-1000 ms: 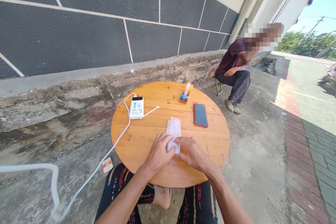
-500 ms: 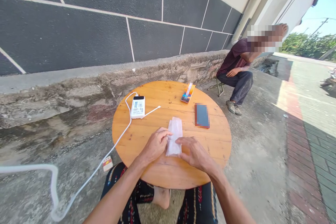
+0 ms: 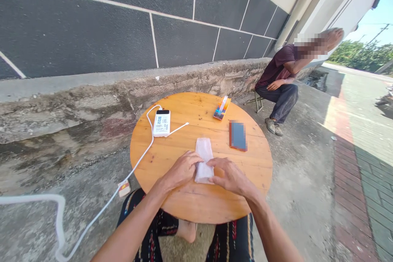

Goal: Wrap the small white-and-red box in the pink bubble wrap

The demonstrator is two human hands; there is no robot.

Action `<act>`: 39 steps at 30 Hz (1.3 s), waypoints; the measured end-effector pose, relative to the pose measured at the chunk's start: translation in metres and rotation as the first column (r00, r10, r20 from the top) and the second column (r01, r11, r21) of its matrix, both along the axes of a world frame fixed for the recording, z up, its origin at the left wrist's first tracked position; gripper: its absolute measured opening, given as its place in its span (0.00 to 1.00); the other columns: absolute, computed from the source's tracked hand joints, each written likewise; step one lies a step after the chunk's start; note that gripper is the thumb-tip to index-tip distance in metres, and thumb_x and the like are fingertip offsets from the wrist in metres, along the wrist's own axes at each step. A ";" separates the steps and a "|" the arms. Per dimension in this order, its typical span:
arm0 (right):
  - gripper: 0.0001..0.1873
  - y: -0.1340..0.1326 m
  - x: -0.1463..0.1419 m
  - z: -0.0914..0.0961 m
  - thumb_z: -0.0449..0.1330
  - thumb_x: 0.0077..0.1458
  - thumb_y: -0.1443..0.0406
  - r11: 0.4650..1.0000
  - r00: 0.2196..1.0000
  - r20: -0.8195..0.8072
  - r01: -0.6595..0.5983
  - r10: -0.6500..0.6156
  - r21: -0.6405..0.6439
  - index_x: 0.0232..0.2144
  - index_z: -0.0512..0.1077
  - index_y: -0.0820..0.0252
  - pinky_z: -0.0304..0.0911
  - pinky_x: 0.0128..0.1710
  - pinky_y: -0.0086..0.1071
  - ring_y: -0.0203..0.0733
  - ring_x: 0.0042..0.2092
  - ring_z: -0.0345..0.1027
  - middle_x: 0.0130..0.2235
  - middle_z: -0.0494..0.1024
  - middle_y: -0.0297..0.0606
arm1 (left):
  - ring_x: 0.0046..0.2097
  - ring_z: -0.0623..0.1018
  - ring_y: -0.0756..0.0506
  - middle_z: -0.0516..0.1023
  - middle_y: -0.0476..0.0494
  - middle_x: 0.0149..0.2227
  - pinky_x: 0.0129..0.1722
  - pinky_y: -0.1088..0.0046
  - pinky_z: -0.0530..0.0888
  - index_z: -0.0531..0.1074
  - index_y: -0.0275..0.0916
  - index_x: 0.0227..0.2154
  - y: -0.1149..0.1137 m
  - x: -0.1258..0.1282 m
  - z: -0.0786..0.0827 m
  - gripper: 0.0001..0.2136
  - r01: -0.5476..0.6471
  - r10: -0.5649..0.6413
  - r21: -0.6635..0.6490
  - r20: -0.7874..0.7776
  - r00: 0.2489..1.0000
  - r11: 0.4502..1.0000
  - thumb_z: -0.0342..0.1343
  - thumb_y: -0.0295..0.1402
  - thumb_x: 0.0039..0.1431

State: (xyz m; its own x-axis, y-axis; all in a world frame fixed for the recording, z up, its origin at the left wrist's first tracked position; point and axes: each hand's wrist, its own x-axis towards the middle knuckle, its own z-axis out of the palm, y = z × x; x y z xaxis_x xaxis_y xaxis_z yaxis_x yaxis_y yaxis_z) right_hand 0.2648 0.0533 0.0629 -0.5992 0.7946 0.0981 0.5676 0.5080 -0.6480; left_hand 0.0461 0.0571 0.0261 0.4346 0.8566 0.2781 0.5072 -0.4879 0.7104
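Note:
A small clear plastic pouch point(image 3: 204, 159) lies flat on the round wooden table point(image 3: 172, 155), in front of me. My left hand point(image 3: 181, 169) rests on the pouch's left edge with the fingers bent and the tips pressing it down. My right hand point(image 3: 229, 176) holds the near right edge between thumb and fingers. The pouch's far end lies free on the wood.
A white power bank point(image 3: 161, 123) with a white cable point(image 3: 135, 163) lies at the table's left. A dark phone point(image 3: 238, 135) and a colourful small packet point(image 3: 222, 107) lie at the right and the far side. A person point(image 3: 278, 80) sits on a stool beyond the table, by the wall.
The pouch was bunched up in both hands a second ago; it now lies flattened on the table, with both hands spread to its edges. The view has shifted slightly.

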 end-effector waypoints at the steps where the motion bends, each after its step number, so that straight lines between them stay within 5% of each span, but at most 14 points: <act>1: 0.20 0.003 0.000 0.001 0.63 0.49 0.65 1.000 1.000 0.000 0.004 -0.004 -0.027 0.46 0.71 0.57 0.58 0.51 0.41 0.47 0.49 0.68 0.49 0.76 0.40 | 0.46 0.71 0.45 0.77 0.46 0.41 0.48 0.68 0.68 0.75 0.42 0.42 -0.001 0.000 -0.001 0.23 -0.011 0.011 -0.004 0.012 1.000 1.000 0.43 0.17 0.49; 7: 0.16 0.026 -0.001 0.008 0.64 0.49 0.64 0.974 0.996 -0.060 -0.081 0.070 -0.211 0.42 0.74 0.58 0.62 0.43 0.34 0.44 0.43 0.70 0.40 0.78 0.36 | 0.45 0.72 0.46 0.74 0.45 0.42 0.46 0.70 0.69 0.69 0.43 0.50 -0.005 -0.002 -0.003 0.27 -0.078 0.088 -0.100 0.098 0.991 0.992 0.44 0.17 0.48; 12: 0.15 0.049 -0.004 0.008 0.61 0.53 0.60 0.896 0.972 -0.143 -0.230 0.188 -0.381 0.41 0.76 0.61 0.63 0.44 0.33 0.43 0.42 0.70 0.39 0.79 0.36 | 0.44 0.72 0.45 0.74 0.44 0.41 0.44 0.69 0.69 0.70 0.42 0.49 -0.005 -0.004 -0.001 0.27 -0.075 0.085 -0.131 0.072 0.994 0.989 0.45 0.18 0.46; 21: 0.16 0.068 -0.011 0.007 0.61 0.51 0.57 0.816 0.978 -0.089 -0.208 0.191 -0.540 0.40 0.77 0.60 0.65 0.43 0.34 0.44 0.41 0.71 0.37 0.79 0.34 | 0.50 0.70 0.44 0.72 0.43 0.47 0.51 0.65 0.67 0.67 0.40 0.51 -0.008 -0.005 -0.003 0.30 -0.060 0.066 -0.052 0.127 0.990 0.997 0.44 0.17 0.41; 30: 0.10 0.069 -0.014 0.008 0.58 0.55 0.61 0.935 0.977 0.050 -0.183 0.208 -0.305 0.36 0.76 0.57 0.64 0.41 0.32 0.42 0.41 0.69 0.40 0.76 0.35 | 0.52 0.70 0.42 0.70 0.41 0.50 0.53 0.65 0.68 0.65 0.40 0.53 -0.022 -0.003 0.006 0.25 -0.108 0.128 -0.121 0.169 0.977 0.987 0.54 0.26 0.49; 34: 0.13 0.050 -0.018 0.018 0.53 0.59 0.64 0.984 0.972 0.163 -0.152 0.166 -0.093 0.44 0.73 0.57 0.62 0.39 0.32 0.41 0.37 0.69 0.39 0.77 0.36 | 0.51 0.70 0.43 0.71 0.42 0.49 0.52 0.66 0.68 0.68 0.41 0.52 -0.019 0.000 0.005 0.23 -0.117 0.146 -0.155 0.188 0.971 0.981 0.55 0.26 0.51; 39: 0.20 0.015 -0.024 0.024 0.57 0.56 0.61 0.980 0.937 0.341 -0.129 0.071 0.149 0.51 0.67 0.59 0.58 0.48 0.40 0.49 0.48 0.67 0.46 0.74 0.45 | 0.50 0.71 0.44 0.72 0.42 0.48 0.50 0.67 0.69 0.69 0.41 0.51 -0.020 -0.005 0.009 0.23 -0.082 0.123 -0.194 0.213 0.969 0.978 0.55 0.25 0.50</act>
